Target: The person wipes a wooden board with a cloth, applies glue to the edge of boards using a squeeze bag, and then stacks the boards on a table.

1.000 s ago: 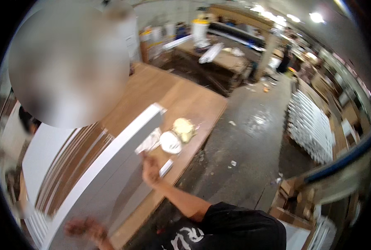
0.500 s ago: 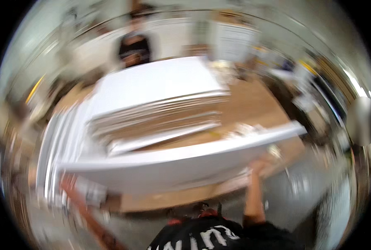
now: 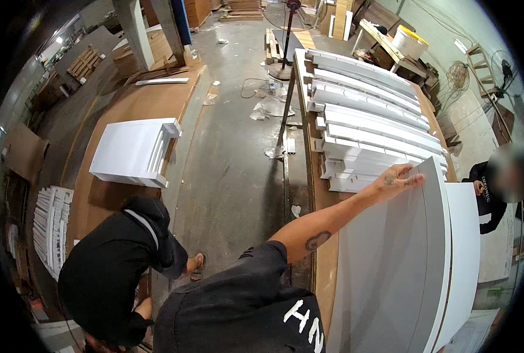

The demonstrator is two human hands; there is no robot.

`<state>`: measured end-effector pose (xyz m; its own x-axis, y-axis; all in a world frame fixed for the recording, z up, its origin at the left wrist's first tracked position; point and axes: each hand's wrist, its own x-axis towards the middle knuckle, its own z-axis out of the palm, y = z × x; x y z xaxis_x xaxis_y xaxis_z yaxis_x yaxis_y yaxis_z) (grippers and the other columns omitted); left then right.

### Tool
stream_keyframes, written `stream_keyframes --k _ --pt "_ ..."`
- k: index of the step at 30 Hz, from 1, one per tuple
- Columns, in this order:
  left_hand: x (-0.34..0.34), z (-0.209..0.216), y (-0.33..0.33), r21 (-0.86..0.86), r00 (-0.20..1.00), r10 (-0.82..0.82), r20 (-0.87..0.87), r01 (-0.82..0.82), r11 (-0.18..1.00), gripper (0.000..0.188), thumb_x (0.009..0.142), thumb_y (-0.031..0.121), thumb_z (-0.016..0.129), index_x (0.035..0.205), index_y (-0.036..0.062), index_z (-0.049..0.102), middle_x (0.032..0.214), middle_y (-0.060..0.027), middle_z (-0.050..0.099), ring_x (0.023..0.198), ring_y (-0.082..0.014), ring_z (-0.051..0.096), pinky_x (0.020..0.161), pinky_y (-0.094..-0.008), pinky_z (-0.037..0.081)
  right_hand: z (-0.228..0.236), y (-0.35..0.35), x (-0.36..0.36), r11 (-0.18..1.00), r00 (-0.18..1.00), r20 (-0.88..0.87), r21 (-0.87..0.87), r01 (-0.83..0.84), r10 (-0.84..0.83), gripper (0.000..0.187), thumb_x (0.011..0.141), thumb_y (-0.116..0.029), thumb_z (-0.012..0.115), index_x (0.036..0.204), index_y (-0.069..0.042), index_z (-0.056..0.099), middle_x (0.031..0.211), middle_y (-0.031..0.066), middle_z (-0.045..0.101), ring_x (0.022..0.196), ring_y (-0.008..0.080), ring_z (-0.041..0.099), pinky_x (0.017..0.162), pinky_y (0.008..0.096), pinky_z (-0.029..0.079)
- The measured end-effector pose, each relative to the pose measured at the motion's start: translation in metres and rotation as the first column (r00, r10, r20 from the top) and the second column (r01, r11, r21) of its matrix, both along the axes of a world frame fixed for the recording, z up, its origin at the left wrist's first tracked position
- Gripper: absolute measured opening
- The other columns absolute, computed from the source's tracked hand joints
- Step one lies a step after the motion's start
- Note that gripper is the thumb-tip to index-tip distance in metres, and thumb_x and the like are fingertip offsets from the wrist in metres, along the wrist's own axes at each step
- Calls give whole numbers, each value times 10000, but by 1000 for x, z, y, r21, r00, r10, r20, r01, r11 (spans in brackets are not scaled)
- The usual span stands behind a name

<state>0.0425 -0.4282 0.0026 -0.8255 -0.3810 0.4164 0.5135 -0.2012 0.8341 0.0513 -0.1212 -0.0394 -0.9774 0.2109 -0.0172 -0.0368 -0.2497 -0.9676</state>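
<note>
My left hand (image 3: 398, 179) lies with spread fingers over the top corner of a large white panel (image 3: 391, 276) that stands tilted against the brown workbench (image 3: 324, 276) at the lower right. My tattooed left forearm reaches to it from my black shirt at the bottom. My right hand is out of view. Just beyond my hand, a stack of long white moulded slats (image 3: 371, 115) covers the bench top.
A person in a black hooded top (image 3: 112, 276) crouches at the lower left on the concrete floor (image 3: 232, 170). Another person in black (image 3: 488, 191) stands at the right. A white slatted panel (image 3: 131, 152) lies on a brown board at the left. More white slats (image 3: 50, 226) are stacked at the far left.
The view has swung sharply to the left. Earlier both my hands held the long white panel at its ends; now only my left hand shows on it, and the panel stands against the bench.
</note>
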Motion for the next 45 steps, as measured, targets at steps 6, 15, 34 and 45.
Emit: stream_keyframes --k 6,15,34,45 --pt "-26 -13 -5 83 997 44 61 -49 995 542 887 530 512 989 11 628 882 -47 588 862 -147 519 765 -272 416 -11 -53 -20 939 950 -11 -146 -310 312 225 883 -238 508 976 -33 516 905 51 509 848 183 455 740 348 382" --pt "-57 -72 -27 -5 855 213 473 -239 971 763 900 637 276 848 -29 643 785 -145 599 846 -256 546 803 -340 417 -5 -197 -1 709 751 -32 -304 -636 660 269 858 -249 531 1016 -32 516 949 59 515 890 195 463 772 354 387" --pt "337 -7 -391 628 580 725 370 -732 265 724 924 605 298 1117 -46 547 905 -121 601 858 -205 566 776 -345 463 12 -466 55 573 570 64 -158 -804 819 387 806 -274 581 1101 -32 515 1043 75 528 980 221 481 838 366 398" --pt "523 2 -487 870 305 931 -200 -383 312 665 911 589 342 1188 4 499 1052 -110 573 963 -223 554 827 -365 462 67 -603 40 380 378 46 -89 -921 925 464 775 -288 609 1150 -31 515 1097 84 536 1032 236 491 876 373 404"
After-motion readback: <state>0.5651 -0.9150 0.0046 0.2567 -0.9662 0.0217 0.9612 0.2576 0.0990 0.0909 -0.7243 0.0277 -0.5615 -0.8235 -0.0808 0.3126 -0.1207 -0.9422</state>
